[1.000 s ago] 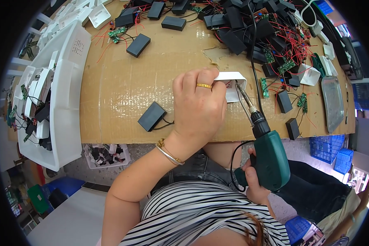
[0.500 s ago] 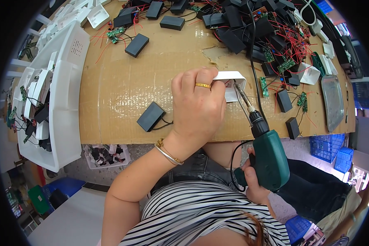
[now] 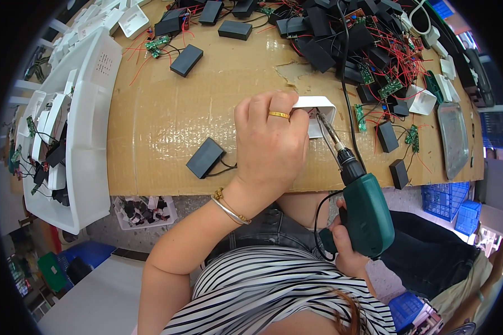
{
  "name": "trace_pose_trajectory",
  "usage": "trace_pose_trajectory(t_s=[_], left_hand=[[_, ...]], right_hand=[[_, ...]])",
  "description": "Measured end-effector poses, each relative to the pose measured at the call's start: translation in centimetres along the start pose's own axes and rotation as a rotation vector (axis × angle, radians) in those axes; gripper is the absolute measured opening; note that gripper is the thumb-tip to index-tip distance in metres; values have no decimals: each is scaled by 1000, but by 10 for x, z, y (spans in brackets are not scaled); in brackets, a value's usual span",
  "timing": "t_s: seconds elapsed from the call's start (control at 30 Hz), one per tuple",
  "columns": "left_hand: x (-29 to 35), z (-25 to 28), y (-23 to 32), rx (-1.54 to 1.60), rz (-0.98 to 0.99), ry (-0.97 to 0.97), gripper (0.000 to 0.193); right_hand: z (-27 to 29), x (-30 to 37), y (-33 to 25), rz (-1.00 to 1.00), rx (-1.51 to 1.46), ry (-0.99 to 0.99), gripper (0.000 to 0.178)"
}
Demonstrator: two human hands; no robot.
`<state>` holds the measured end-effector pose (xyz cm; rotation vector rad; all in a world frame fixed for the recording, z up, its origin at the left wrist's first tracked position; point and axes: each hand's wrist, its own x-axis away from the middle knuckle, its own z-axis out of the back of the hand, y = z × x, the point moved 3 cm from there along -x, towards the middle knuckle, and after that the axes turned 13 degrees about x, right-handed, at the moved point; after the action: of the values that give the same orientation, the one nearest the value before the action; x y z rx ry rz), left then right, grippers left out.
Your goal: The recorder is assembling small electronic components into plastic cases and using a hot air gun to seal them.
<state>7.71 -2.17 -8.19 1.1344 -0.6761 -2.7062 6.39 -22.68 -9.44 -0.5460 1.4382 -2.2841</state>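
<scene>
My left hand (image 3: 269, 148) is closed around a small white plastic case (image 3: 319, 102), tilted on its side above the cardboard. My right hand (image 3: 347, 251) grips the handle of a green soldering gun (image 3: 370, 215), whose long metal tip and thin feed tube reach into the open side of the case. Whether the tip touches anything inside cannot be made out, since my left fingers cover part of the case. Just left of my left wrist lies a black box (image 3: 205, 158); its black wire runs behind that hand.
Black boxes, green circuit boards and red wires form a heap (image 3: 369, 50) at the far right. A white bin (image 3: 95, 134) of parts stands left. The gun's black cord (image 3: 349, 106) crosses the cardboard-covered table (image 3: 167, 123). A metal tray (image 3: 454, 139) lies at the right edge.
The soldering gun has shifted slightly up and left, its tip a little further into the white case. My left hand and the case have barely moved.
</scene>
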Motion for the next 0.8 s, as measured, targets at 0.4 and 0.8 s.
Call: trace_pose_trajectory(t_s=[0.4,0.8], left_hand=[[0,0,1,-7,5,-5,11],[1,0,-1,-11,-1,-4,13]], right_hand=[[-1,-3,-2,-3,-38,59,39],[-2,-2,1,-2,-87,120,43]])
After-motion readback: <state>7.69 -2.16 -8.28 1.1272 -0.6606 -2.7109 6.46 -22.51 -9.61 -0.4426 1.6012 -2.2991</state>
